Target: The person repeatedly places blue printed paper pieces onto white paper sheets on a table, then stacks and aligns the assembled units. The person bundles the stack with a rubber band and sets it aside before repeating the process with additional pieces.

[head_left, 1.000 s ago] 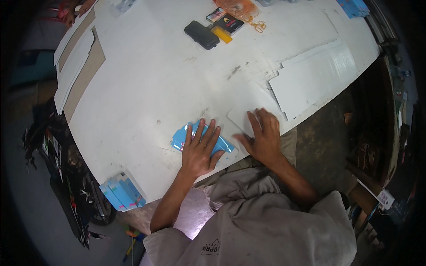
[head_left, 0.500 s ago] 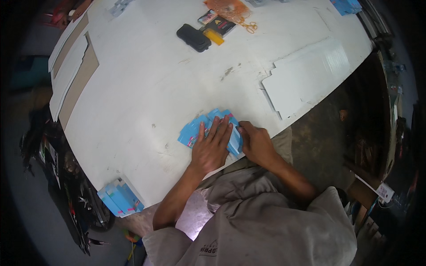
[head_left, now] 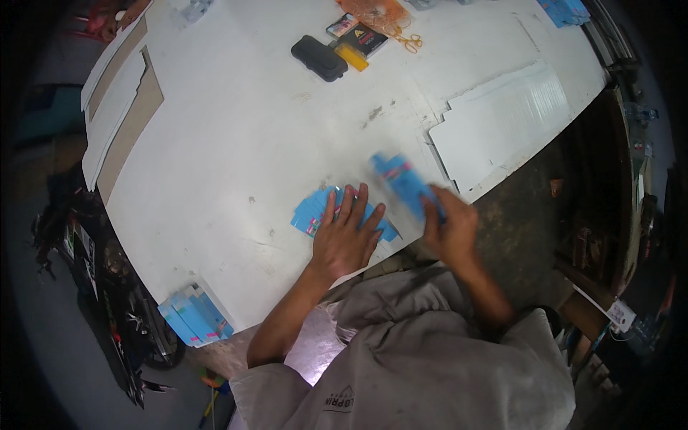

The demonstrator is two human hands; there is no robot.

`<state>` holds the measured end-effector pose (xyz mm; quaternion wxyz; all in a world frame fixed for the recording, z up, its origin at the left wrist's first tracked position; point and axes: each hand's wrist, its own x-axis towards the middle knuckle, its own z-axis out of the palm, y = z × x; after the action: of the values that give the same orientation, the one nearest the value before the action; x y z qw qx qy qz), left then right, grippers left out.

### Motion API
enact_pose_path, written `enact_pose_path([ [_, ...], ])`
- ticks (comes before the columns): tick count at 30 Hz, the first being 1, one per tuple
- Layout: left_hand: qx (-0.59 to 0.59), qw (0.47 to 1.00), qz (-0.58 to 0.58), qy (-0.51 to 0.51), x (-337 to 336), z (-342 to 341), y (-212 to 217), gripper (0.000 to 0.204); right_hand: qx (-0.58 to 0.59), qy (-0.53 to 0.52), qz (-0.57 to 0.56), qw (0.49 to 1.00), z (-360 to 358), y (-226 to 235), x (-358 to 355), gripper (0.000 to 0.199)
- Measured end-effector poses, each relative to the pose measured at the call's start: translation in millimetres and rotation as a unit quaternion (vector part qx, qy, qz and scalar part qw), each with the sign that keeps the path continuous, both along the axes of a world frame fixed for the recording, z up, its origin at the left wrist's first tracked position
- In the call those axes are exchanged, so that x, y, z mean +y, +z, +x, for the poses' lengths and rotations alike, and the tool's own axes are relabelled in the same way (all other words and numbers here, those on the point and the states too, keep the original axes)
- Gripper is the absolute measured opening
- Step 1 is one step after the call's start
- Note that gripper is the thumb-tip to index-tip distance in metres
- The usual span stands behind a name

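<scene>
My left hand (head_left: 344, 236) lies flat, fingers spread, over a fan of blue folding-carton blanks (head_left: 308, 213) near the table's front edge. Pink marks show on the blanks, and part of the fan is hidden under the palm. To its right, my right hand (head_left: 453, 228) grips the lower end of a blue carton blank (head_left: 401, 179) between thumb and fingers. That piece is smeared by motion, so I cannot tell whether it is one blank or several. It is apart from the fan and tilts up to the left.
On the white table (head_left: 215, 143) are a stack of blue cartons (head_left: 195, 315) at the near left corner, white cardboard sheets (head_left: 502, 122) at right, a dark case (head_left: 319, 59), yellow-handled scissors (head_left: 410, 43) and an orange bag (head_left: 376, 14). Another person's hand (head_left: 132, 13) shows at far left.
My right hand has moved right, carrying a blue carton blank away from the fan. My left hand stays on the fan, its fingers more spread. The view has shifted slightly.
</scene>
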<state>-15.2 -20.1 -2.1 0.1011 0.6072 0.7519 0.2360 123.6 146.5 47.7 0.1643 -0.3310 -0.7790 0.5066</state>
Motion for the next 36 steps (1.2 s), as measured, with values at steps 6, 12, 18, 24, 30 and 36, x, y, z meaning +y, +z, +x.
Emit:
enact_pose_path([
  [6, 0.042, 0.991, -0.112, -0.056, 7.2, -7.8, 17.9, 0.077, -0.069, 0.118, 0.025, 0.990, 0.3, -18.7, -11.1, 0.020],
  [12, -0.037, 0.999, -0.022, -0.033, 9.8, -9.1, 15.0, 0.074, -0.104, -0.101, 0.370, 0.917, 8.9, -48.2, 57.3, 0.049],
  [18, 0.033, 0.999, -0.017, -0.005, 9.0, -3.1, 4.6, 0.063, -0.185, 0.052, 0.338, 0.921, 1.0, -19.3, 1.7, 0.046],
  [24, 0.064, 0.978, -0.186, -0.075, 14.4, -0.1, 25.0, 0.079, -0.056, 0.056, 0.098, 0.992, 2.0, -27.7, -29.1, 0.026],
  [30, -0.021, 0.995, -0.061, -0.080, 18.5, -6.7, 21.2, 0.069, -0.136, -0.091, 0.461, 0.872, 3.1, -36.3, 43.0, 0.040],
  [36, -0.029, 0.997, -0.028, -0.072, 12.2, -0.5, 1.7, 0.054, -0.160, 0.010, 0.319, 0.934, 2.9, -23.9, 7.7, 0.045],
])
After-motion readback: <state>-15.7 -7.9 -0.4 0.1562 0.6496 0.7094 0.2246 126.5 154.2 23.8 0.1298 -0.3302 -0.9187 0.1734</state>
